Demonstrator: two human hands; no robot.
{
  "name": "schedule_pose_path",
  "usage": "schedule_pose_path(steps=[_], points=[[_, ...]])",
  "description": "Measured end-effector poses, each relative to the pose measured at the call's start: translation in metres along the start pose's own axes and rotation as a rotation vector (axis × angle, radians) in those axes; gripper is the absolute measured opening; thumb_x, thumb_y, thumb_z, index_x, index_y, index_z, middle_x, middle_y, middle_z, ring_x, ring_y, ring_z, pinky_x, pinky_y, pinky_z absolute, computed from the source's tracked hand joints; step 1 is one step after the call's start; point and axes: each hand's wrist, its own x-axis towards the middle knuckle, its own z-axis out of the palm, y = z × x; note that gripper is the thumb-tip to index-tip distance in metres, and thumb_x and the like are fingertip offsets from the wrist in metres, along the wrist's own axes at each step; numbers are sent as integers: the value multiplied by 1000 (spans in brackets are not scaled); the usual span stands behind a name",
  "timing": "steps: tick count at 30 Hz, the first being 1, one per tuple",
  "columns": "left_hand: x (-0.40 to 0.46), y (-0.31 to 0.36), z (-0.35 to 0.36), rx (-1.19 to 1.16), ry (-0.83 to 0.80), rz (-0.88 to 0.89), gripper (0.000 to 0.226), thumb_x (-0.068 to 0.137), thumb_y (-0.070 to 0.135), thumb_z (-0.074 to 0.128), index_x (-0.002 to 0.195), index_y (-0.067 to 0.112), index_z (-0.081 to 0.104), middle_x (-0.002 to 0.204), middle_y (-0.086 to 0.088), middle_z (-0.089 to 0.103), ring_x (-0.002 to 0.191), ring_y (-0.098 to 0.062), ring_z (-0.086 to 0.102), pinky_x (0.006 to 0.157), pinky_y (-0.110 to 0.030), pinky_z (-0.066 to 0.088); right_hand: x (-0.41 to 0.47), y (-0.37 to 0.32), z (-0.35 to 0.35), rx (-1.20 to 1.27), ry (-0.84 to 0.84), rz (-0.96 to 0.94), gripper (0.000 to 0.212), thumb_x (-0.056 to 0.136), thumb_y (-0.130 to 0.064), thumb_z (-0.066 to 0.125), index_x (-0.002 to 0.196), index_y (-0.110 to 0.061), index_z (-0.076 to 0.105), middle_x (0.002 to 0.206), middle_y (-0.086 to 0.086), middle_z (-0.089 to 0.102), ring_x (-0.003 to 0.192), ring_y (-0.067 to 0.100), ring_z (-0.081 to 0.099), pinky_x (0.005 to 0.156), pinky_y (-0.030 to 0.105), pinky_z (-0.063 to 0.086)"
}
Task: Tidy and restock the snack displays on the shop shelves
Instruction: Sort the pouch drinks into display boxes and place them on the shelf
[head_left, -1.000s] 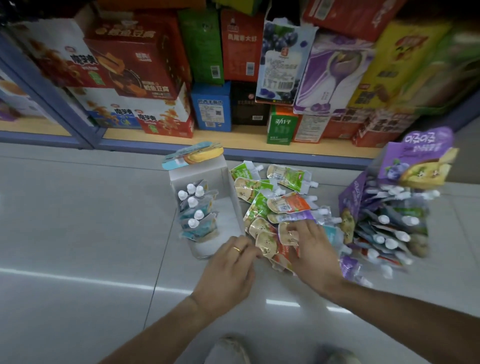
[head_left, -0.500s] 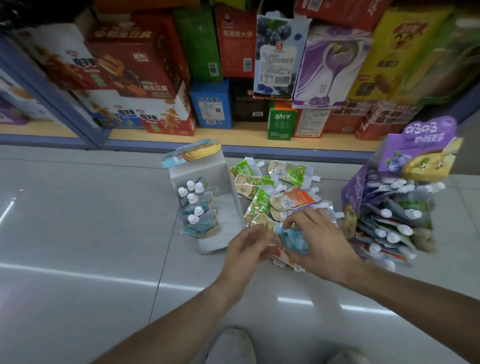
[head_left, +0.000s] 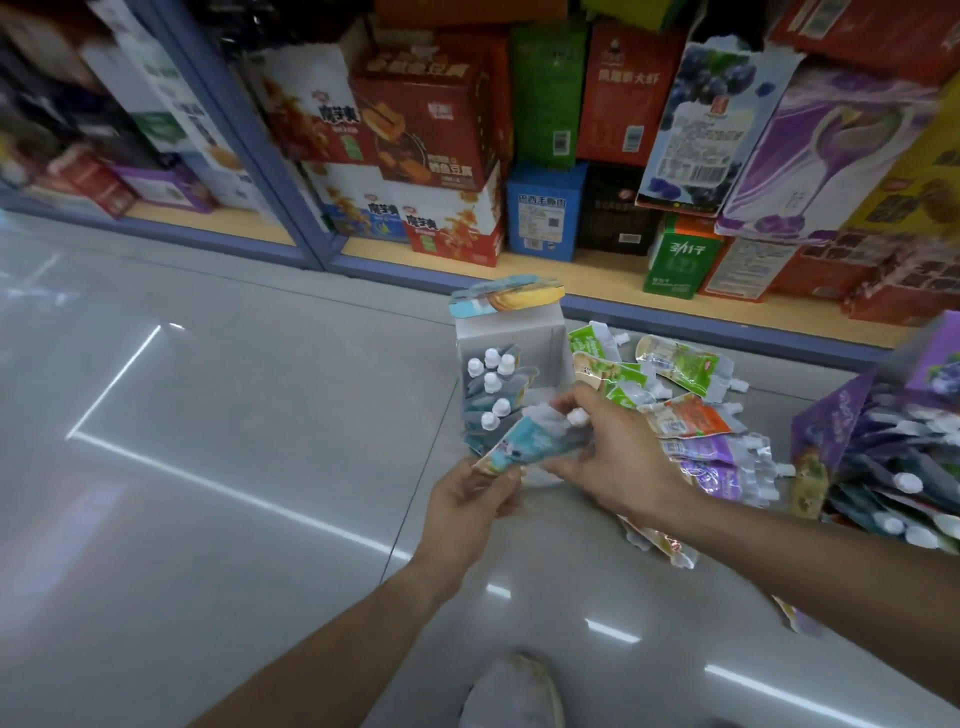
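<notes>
Both hands hold one blue spouted snack pouch (head_left: 535, 441) above the floor, in front of an open white display box (head_left: 550, 338). My left hand (head_left: 475, 501) pinches the pouch's lower end; my right hand (head_left: 608, 460) grips its top near the white cap. Several blue pouches with white caps (head_left: 491, 387) stand in the box's left side. A loose pile of green, orange and purple pouches (head_left: 685, 421) lies on the floor right of the box. A purple display box (head_left: 878, 441) full of pouches stands at the far right.
The bottom shop shelf (head_left: 597, 275) runs along the back, packed with red, blue, green and purple snack cartons (head_left: 431, 124). A blue shelf post (head_left: 244, 135) stands at the left. Grey floor tiles (head_left: 208, 467) spread to the left. My white shoe (head_left: 514, 691) shows at the bottom.
Both hands lifted a blue pouch out of the loose pile and carried it left to the front of the white box. The camera view shifted left.
</notes>
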Motion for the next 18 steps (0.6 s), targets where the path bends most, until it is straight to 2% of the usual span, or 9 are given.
schedule_pose_path(steps=[2, 4, 6, 10, 11, 14, 18], points=[[0, 0, -5, 67, 50, 4, 27, 88, 10, 80, 112, 5, 67, 78, -2, 72, 64, -19, 67, 67, -31, 60, -2, 2, 9, 11, 56, 19, 34, 72, -19, 87, 99, -24, 65, 89, -9, 68, 80, 13, 66, 62, 10, 39], [1, -4, -13, 271, 234, 54, 40, 80, 22, 88, 110, 17, 63, 71, 4, 69, 59, -15, 65, 65, -31, 57, -1, 1, 16, -32, 69, -29, 32, 76, -15, 83, 98, -24, 62, 87, -6, 69, 78, 14, 66, 65, 21, 45], [4, -6, -21, 512, 365, 119, 56, 70, 36, 93, 109, 24, 56, 80, 3, 64, 70, -16, 64, 70, -33, 55, 5, 1, 24, -86, 37, -63, 35, 78, -14, 78, 101, -25, 54, 88, -3, 68, 81, 18, 66, 69, 32, 51], [21, -9, -17, 652, 259, 109, 93, 62, 51, 94, 133, 17, 46, 117, 2, 56, 103, -18, 62, 88, -37, 55, 14, 2, 50, -88, -79, -75, 44, 79, -10, 74, 103, -26, 42, 102, -3, 62, 92, 23, 65, 78, 43, 54], [27, -10, -14, 651, 248, 106, 90, 65, 50, 92, 134, 13, 47, 119, 1, 57, 107, -20, 62, 89, -36, 55, 14, 3, 56, -37, -79, -86, 47, 78, -8, 74, 104, -27, 40, 107, -5, 57, 94, 22, 64, 80, 44, 55], [39, -10, -4, 700, 255, 125, 52, 84, 40, 81, 116, 6, 58, 107, -6, 67, 102, -29, 66, 78, -32, 48, 13, 8, 65, 88, 5, -72, 51, 79, -6, 76, 107, -28, 39, 113, -7, 48, 102, 19, 60, 86, 43, 57], [40, -16, -3, 705, 263, 146, 46, 87, 51, 75, 109, 15, 57, 99, 1, 66, 92, -24, 65, 76, -33, 49, 4, 17, 54, 112, 78, -69, 40, 84, -12, 74, 114, -22, 48, 123, -7, 49, 109, 15, 58, 89, 41, 56]])
